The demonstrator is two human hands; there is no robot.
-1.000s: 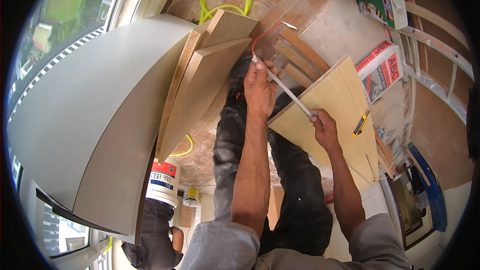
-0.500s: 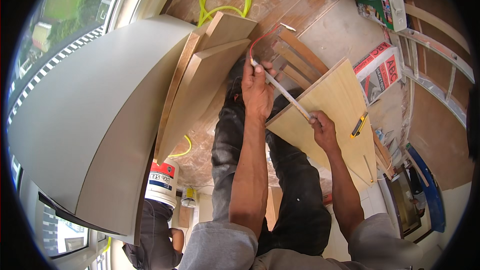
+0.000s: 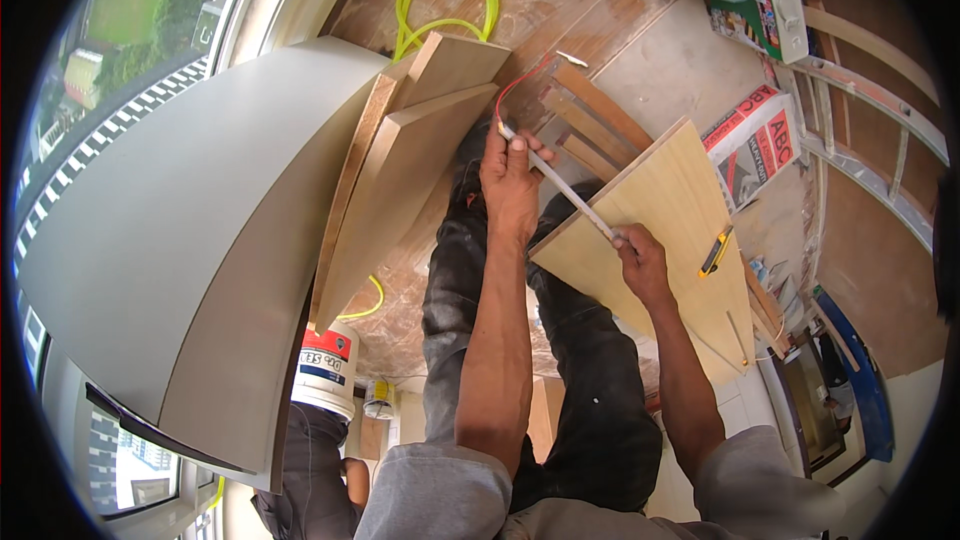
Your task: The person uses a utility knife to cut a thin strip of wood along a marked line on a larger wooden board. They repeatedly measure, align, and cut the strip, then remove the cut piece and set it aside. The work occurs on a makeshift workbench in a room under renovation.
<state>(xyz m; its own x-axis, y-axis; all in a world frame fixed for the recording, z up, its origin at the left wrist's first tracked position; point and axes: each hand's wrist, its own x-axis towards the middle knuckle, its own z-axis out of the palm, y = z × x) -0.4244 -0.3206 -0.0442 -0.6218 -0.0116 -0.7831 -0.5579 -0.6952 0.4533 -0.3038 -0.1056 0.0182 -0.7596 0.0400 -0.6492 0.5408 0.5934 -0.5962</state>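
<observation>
Centre frame: my left fingers [image 3: 517, 147] and right fingers [image 3: 633, 234], spaced apart, clasp a slim wired white strip [image 3: 572, 197], apparently to steady it.

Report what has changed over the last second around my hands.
Very little: the scene has drifted slightly left and down in the picture, your hands with it, probably from a small head movement. Nothing was visibly taken up or let go. Your left hand and right hand keep their grip on the slim white bar; the yellow box cutter stays on the plywood board.
</observation>
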